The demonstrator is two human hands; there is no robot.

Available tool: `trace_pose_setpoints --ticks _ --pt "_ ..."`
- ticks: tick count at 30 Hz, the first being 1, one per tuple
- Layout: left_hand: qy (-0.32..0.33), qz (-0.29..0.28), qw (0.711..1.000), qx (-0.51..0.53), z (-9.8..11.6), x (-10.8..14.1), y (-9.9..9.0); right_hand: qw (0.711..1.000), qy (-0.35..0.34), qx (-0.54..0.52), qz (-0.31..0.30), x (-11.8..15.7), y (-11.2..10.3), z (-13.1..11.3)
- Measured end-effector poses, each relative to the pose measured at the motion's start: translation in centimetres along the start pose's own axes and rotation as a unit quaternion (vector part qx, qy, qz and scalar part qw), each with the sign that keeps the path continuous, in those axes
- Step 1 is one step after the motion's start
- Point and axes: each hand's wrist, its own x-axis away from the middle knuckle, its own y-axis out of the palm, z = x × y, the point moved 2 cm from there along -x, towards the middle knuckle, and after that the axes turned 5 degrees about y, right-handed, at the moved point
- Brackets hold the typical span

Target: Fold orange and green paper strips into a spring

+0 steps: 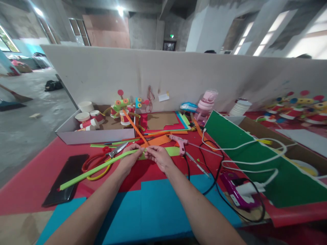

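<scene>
A long green paper strip [94, 172] runs from my fingertips down to the left, over scissors with red and yellow handles [98, 167]. My left hand [130, 157] pinches its upper end. An orange paper strip [135, 126] slants up and away from the same spot, where the two strips meet. My right hand [158, 159] is closed at that meeting point, thumb against fingers; the exact join is hidden by the fingertips. Just beyond my right hand lies a pink glue gun [181, 143]. Orange and green paper pieces lie under and behind my hands.
A black phone [65, 180] is at left. Behind it, a shallow box [95, 137] holds paper cups [86, 107] and a cup figure [124, 117]. A green-sided box [255, 163], white cables and a purple power block [238, 192] stand at right. Blue sheets [153, 211] cover the near edge.
</scene>
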Motion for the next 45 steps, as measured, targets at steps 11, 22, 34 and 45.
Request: trace_pose_setpoints --ticks 11,22,34,45 --pt "0.053 0.003 0.998 -0.02 0.0 0.1 -0.2 0.998 0.032 0.049 -0.029 0.2 0.1 0.1" --pt "0.147 -0.094 0.98 -0.097 1.8 0.4 0.1 0.986 0.01 0.152 -0.072 0.4 0.2 0.0" --pt "0.011 -0.047 0.999 0.009 -0.3 0.1 0.2 0.999 -0.011 -0.023 0.042 0.1 0.2 0.1" --pt "0.013 -0.033 0.999 0.013 0.1 0.0 -0.2 0.999 0.002 -0.011 0.042 0.0 0.1 0.2"
